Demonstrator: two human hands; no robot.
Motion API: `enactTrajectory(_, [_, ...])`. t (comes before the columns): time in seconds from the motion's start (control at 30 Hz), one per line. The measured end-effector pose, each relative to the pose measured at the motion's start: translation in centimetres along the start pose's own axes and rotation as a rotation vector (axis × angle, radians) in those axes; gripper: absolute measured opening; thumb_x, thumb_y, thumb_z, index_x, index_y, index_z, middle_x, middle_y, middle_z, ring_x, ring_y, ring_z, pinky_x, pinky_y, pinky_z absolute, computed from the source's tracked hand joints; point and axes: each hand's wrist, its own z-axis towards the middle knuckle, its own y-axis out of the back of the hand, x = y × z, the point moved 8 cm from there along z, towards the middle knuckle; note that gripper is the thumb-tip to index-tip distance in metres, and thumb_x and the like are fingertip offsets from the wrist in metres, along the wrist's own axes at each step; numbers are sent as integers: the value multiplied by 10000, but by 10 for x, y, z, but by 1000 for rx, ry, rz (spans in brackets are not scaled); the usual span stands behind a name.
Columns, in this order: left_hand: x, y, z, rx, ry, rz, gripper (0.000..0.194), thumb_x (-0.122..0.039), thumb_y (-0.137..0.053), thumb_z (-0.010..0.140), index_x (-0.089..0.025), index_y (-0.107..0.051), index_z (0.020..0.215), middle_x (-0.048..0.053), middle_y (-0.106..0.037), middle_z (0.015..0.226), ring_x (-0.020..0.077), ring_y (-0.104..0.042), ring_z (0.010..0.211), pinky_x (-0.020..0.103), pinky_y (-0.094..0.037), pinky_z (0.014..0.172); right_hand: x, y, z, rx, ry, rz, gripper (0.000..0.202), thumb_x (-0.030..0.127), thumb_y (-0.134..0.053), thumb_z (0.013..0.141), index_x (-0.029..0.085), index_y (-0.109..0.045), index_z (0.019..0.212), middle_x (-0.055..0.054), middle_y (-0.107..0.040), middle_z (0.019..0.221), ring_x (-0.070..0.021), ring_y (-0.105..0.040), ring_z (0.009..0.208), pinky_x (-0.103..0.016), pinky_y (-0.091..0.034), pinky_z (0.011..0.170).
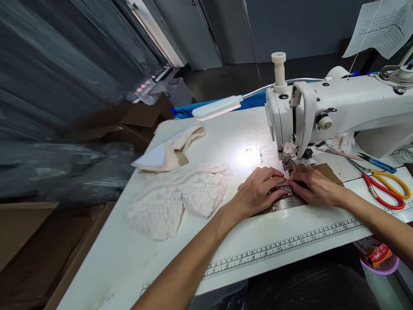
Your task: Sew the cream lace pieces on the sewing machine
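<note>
My left hand [260, 189] and my right hand [312, 184] meet just in front of the needle area of a white sewing machine [351, 101]. Between their fingertips is a piece of white lace [284, 186], which both hands pinch. More of the lace spreads over the table behind my left hand, under the lamp light. Brown tape [290, 202] covers the machine bed beneath my fingers. To the left of my left hand lie lace pieces [180, 196] with scalloped edges. My fingers partly hide the lace and the presser foot.
Red-and-yellow-handled scissors [385, 187] and blue thread snips [377, 162] lie right of my right hand. Folded pale fabric [171, 148] rests at the table's far left. A lamp [217, 107] hangs over the table. A printed ruler [279, 249] runs along the front edge.
</note>
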Motion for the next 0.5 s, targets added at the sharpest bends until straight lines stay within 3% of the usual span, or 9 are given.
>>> enactTrajectory(0.1, [1, 3, 2, -45, 18, -33, 176, -206, -515, 993, -157, -675, 936, 62, -719, 925, 154, -677, 824, 324, -587, 711, -6, 4, -3, -39, -23, 32, 277, 259, -404, 987, 127, -646, 1018, -107, -644, 922, -192, -604, 808, -372, -520, 780])
enactTrajectory(0.27, [8, 22, 1, -261, 102, -65, 106, -167, -553, 960, -152, -651, 921, 60, -727, 897, 135, -699, 811, 268, -608, 658, -3, -1, -9, -35, 32, -142, 337, 231, -435, 951, 152, -610, 1228, -136, -594, 1038, -222, -577, 911, -415, -539, 838])
enactTrajectory(0.37, [8, 20, 2, -234, 78, -83, 97, -153, -551, 953, -153, -642, 918, 67, -736, 921, 137, -708, 829, 275, -615, 676, 4, -6, -12, 2, 64, -239, 346, 175, -453, 916, 173, -649, 1200, -146, -575, 1053, -252, -546, 978, -439, -536, 864])
enactTrajectory(0.5, [-4, 11, 5, -150, -54, -58, 79, -124, -577, 923, -150, -648, 901, 71, -747, 921, 157, -705, 837, 316, -607, 710, 8, -8, -17, 25, 36, -244, 344, 166, -492, 902, 191, -681, 1189, -141, -572, 1052, -264, -536, 1005, -463, -528, 884])
